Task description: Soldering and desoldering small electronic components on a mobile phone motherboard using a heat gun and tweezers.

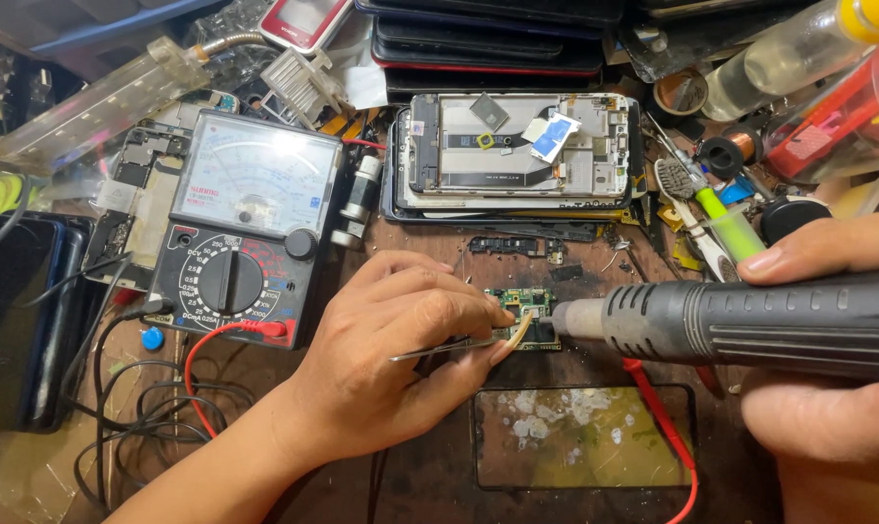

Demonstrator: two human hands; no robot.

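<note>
Two bare hands work over a small green circuit board [527, 315] lying on the cluttered wooden bench [439, 475]; the left hand [401, 349] has its grip clamped on thin metal tweezers [449, 346] touching the board. The right hand [828, 340] is wrapped around a dark grey ribbed hot-air gun [750, 325], nozzle just beside the board; a black analogue multimeter [241, 228] stands to the left.

Electronics repair workshop: analog multimeter [241, 228], opened phones [517, 146], stacked handsets [488, 44], loose circuit boards, probe leads crowd the tabletop [430, 466].
</note>
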